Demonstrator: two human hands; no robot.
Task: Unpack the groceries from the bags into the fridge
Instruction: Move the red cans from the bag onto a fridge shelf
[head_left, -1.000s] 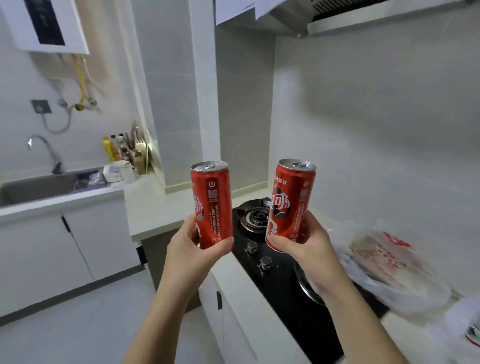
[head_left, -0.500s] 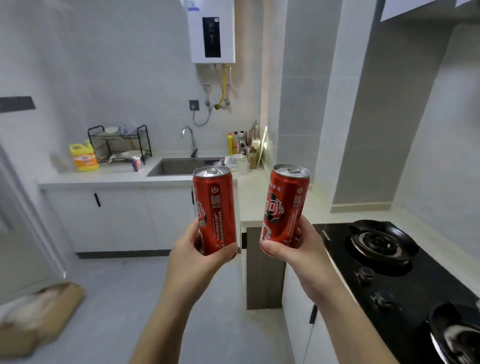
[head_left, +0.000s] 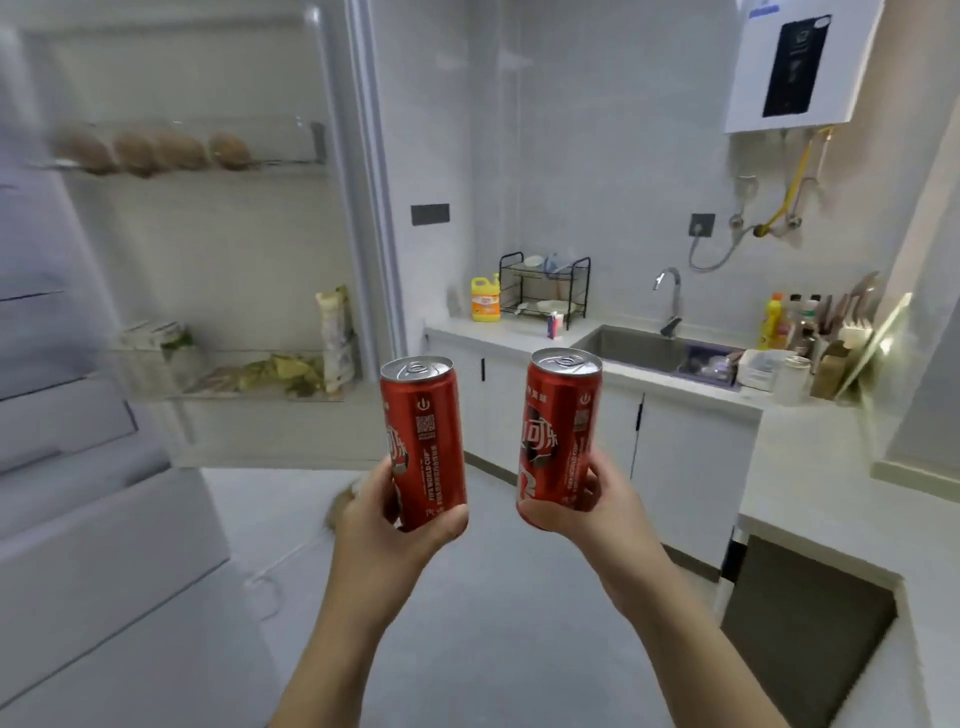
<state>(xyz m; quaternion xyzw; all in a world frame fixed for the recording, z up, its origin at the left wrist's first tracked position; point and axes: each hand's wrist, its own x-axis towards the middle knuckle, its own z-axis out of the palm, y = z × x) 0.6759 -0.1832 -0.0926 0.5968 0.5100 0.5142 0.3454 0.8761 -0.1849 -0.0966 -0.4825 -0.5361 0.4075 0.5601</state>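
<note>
My left hand grips the first can round its lower part, upright; my right hand grips the second can the same way, tilted slightly. Both cans red, near each other but apart, held out above the floor. Fridge door open at left, eggs on its upper shelf, packets on the lower; sink beyond, right.

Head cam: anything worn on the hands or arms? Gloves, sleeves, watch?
Nothing worn. The left hand and right hand show no gloves or rings. The left forearm and right forearm are uncovered down to the frame's bottom edge: no sleeves, watch or bands in view.
</note>
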